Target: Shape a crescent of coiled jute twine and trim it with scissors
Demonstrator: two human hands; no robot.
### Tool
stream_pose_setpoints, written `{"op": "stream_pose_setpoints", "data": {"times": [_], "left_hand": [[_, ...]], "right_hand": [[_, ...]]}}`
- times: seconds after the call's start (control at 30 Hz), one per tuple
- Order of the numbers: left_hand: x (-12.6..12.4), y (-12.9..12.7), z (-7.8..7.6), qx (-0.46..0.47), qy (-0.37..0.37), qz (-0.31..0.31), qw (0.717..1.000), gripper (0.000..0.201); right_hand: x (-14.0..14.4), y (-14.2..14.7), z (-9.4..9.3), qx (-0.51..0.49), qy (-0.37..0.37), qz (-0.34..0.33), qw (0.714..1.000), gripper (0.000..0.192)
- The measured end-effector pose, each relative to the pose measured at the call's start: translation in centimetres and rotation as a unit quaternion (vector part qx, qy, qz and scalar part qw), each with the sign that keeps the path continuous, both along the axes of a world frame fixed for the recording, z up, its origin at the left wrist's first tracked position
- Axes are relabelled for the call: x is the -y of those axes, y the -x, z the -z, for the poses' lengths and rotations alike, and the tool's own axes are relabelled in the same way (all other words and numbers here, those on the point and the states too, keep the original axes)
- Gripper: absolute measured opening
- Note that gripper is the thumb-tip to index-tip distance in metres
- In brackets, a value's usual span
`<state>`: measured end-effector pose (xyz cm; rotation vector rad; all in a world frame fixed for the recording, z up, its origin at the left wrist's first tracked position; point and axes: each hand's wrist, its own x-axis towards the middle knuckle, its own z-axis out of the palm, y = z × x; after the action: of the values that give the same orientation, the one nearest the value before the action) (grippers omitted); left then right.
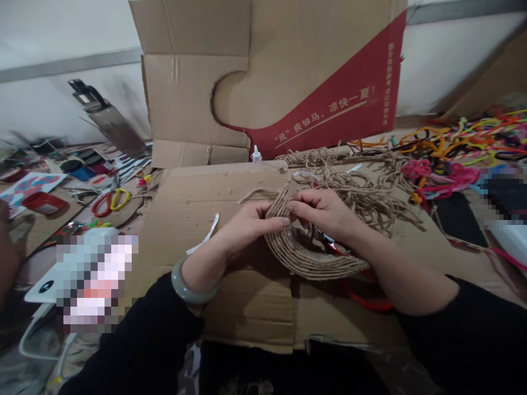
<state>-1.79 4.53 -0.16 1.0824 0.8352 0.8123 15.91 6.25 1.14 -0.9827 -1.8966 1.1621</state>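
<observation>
Hands meet mid-cardboard sheet (230,307): left hand (242,225) and right hand (325,211) both have fingers pinched on the top edge of a twine-wrapped curved piece (307,258), held tilted. Loose twine pile (362,192) sits just behind, near the sheet's far edge, with a glue bottle (256,154) there too.

The twine-wrapped piece (313,258) lies on the flat cardboard (247,296) at centre — loose twine (362,192) at one o'clock, glue bottle (256,154) at twelve, scissors (107,202) at nine, pipe cleaners (465,142) at two.

Both hands, left hand (247,222) and right hand (325,211), meet, fingers (274,223) pinched.
</observation>
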Motion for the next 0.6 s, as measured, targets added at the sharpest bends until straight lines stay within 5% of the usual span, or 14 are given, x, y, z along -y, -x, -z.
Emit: {"op": "stream_pose_setpoints", "data": {"times": [0.2, 0.37, 0.6], "left_hand": [[-0.1, 0.2, 0.0, -0.003, -0.006, 0.014, 1.000, 0.025], [-0.3, 0.4, 0.2, 0.036, 0.033, -0.051, 0.997, 0.026], [-1.4, 0.4, 0.2, 0.080, 0.042, -0.209, 0.974, 0.021]], "right_hand": [[0.0, -0.2, 0.0, 0.014, -0.019, -0.005, 1.000, 0.028], [-1.2, -2.3, -0.3, -0.047, -0.041, 0.147, 0.987, 0.013], [-3.3, -6.6, -1.8, -0.211, -0.174, 0.407, 0.871, 0.023]]}}
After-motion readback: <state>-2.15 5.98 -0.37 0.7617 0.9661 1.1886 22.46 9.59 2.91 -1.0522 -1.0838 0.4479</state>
